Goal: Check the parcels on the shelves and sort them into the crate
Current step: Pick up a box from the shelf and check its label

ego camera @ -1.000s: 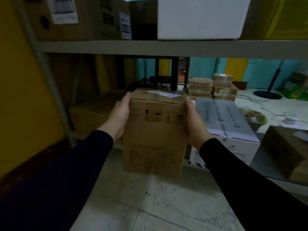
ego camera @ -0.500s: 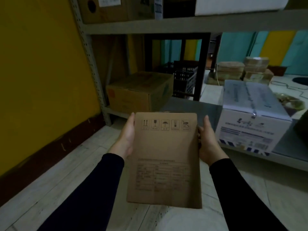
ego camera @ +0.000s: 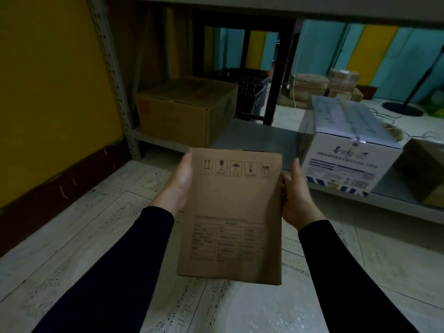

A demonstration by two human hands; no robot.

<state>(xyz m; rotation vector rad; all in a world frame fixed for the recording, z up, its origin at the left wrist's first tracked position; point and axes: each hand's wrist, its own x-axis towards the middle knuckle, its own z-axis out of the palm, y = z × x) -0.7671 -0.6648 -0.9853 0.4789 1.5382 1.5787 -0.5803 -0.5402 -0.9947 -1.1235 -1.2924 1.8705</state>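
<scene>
Pale floor tiles (ego camera: 72, 248) lay before the low shelf (ego camera: 259, 138).
Left hand (ego camera: 179, 183) and right hand (ego camera: 294, 195) clasped the brown parcel (ego camera: 231, 212) above the floor; large carton (ego camera: 185, 111) and white box (ego camera: 346, 145) sat behind.

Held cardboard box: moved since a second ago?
Yes. The cardboard box came toward the person, off the lower shelf; it had reached the white box, now sits nearer.

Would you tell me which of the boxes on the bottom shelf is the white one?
The white box with blue print, right of the bare gap; the large box at the left is plain brown cardboard.
</scene>
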